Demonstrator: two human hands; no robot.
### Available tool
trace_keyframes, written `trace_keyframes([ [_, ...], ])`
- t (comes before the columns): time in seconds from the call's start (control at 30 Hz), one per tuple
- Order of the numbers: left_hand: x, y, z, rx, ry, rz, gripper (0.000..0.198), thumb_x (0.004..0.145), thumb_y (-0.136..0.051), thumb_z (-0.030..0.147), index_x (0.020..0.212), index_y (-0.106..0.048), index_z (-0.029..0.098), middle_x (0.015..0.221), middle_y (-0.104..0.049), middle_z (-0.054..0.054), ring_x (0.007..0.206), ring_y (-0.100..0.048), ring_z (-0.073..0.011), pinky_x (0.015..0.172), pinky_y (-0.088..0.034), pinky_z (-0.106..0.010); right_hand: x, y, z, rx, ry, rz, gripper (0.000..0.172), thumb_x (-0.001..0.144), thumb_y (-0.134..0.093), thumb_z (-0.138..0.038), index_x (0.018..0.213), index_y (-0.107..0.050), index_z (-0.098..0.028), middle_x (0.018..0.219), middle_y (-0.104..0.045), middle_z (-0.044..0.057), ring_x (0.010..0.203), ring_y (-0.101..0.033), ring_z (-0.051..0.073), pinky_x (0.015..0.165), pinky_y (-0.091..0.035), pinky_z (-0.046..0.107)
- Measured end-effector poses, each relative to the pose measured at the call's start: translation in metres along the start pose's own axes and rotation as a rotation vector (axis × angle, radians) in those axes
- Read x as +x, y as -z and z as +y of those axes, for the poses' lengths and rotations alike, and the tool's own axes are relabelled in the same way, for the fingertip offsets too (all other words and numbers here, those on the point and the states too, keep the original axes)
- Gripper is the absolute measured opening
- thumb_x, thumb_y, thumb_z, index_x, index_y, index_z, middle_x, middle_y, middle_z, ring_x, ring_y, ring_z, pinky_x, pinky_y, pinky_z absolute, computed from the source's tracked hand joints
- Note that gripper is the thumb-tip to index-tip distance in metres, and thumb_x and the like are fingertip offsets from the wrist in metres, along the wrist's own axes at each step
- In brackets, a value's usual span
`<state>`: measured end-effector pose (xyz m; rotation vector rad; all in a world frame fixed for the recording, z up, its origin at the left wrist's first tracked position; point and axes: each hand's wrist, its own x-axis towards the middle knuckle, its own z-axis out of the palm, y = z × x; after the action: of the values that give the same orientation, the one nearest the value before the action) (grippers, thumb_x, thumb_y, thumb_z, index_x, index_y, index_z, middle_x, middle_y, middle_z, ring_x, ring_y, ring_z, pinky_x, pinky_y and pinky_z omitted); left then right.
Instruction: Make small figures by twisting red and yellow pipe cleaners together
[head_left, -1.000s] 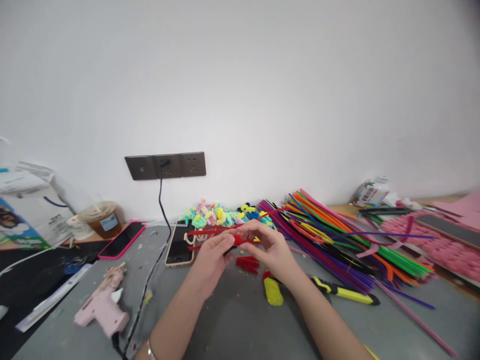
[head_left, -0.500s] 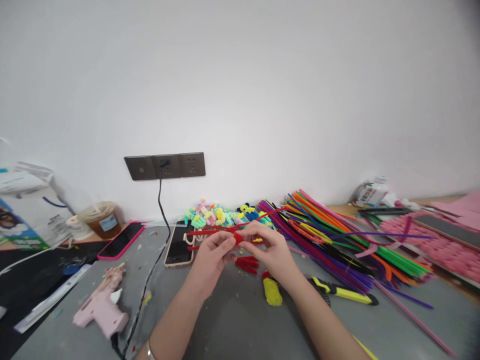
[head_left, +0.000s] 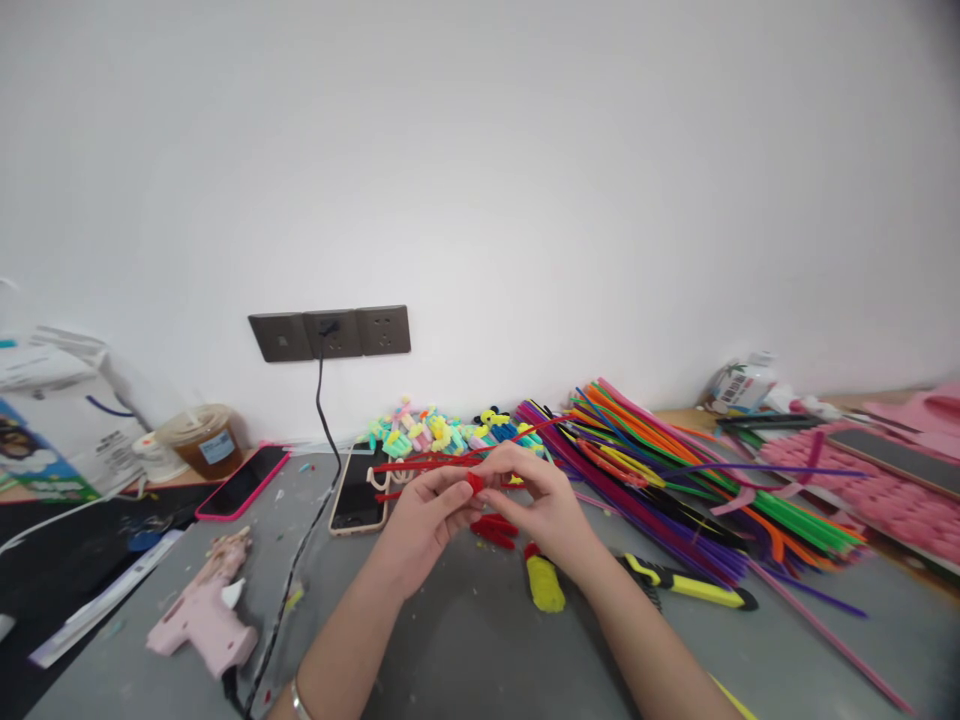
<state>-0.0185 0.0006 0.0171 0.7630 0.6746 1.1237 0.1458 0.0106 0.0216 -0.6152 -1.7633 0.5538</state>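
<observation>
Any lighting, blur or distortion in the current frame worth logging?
Head view: the wall is brighter around its middle than at the upper right corner; head view: the wall sockets look slanted, probably wide-angle distortion; head view: slight overall softness, with little crisp texture on the red piece between the fingers.

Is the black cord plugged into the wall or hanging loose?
Plugged in: the black cord runs up to a plug seated in the middle outlet panel.

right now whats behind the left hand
Beyond the left hand, red stems show, with a pile of small colourful pieces farther back. Whatever the hand itself covers cannot be seen.
</observation>
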Motion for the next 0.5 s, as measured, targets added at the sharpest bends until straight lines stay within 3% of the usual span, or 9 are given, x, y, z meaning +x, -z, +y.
trace_keyframes([
  [0.3, 0.0013, 0.0024, 0.0051, 0.171, -0.053, 0.042, 0.034, 0.053, -0.091, 0.033, 0.077, -0.078, 0.013, 0.066, -0.074, -0.006, 0.060, -0.068, -0.0118, 0.063, -0.055, -0.020, -0.0011, 0.0000, 0.0004, -0.069, 0.031, -0.014, 0.009, 0.086, -0.063, -0.017, 0.094, -0.068, -0.021, 0.081, -0.066, 0.004, 0.073, -0.061, 0.016, 0.074, -0.050, 0.033],
  [0.5, 0.0017, 0.0038, 0.0033, 0.193, -0.050, 0.049, 0.034, 0.056, -0.089, 0.035, 0.081, -0.079, 0.014, 0.069, -0.075, -0.007, 0.062, -0.068, -0.0131, 0.065, -0.055, -0.022, -0.0005, 0.0005, 0.0004, -0.065, 0.028, -0.026, 0.008, 0.085, -0.068, -0.021, 0.093, -0.067, -0.020, 0.078, -0.064, 0.003, 0.068, -0.058, 0.015, 0.066, -0.050, 0.029],
])
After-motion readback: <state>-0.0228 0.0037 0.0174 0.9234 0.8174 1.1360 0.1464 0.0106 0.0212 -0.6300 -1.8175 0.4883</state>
